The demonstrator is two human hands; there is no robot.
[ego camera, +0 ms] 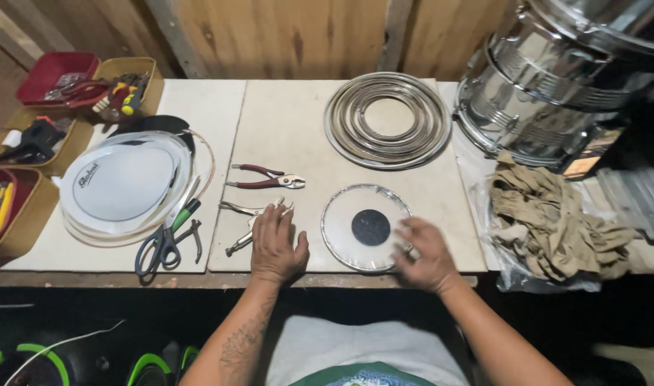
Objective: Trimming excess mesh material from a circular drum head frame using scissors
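A small clear drumhead (355,204) with a black centre dot lies flat near the front edge of the bench. My right hand (423,254) rests on its right front rim, fingers curled over the hoop. My left hand (275,245) lies flat on the bench just left of it, fingers spread, covering part of a pair of silver locking pliers (235,209). Red-handled pliers (264,177) lie a little farther back.
A stack of chrome hoops (387,120) sits at the back centre. White drumheads (123,184) are piled at left, with scissors (162,239) beside them. Tool bins (27,136) line the left edge. Chrome drum shells (548,86) and tan rags (548,218) are at right.
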